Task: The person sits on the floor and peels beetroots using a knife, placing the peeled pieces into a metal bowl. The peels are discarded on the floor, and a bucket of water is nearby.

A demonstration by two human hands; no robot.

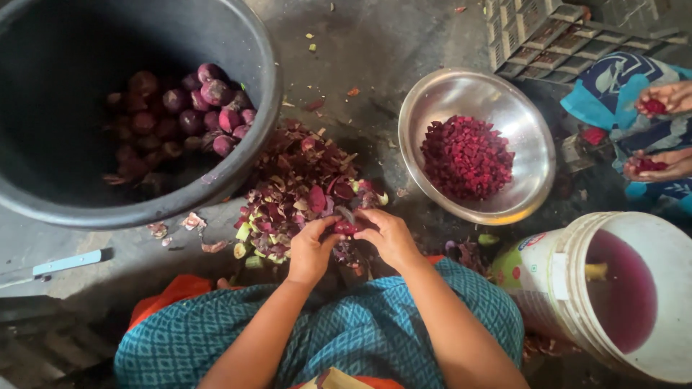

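left hand (311, 248), right hand (388, 234), gripping beetroot (346, 227)

A big black tub (238, 43) is holding whole purple onions (209, 101) on the concrete floor, beside a steel bowl (461, 90) of chopped red pieces (465, 158). A white bucket (569, 288) is standing with purplish water at right, while a co-worker's hands (663, 97) are cradling red bits nearby.

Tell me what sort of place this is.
Probably a bulk food-prep area on a bare floor, perhaps a catering kitchen. A big black tub holds whole onions, a peel heap lies by the hands, and a steel bowl holds chopped red pieces.
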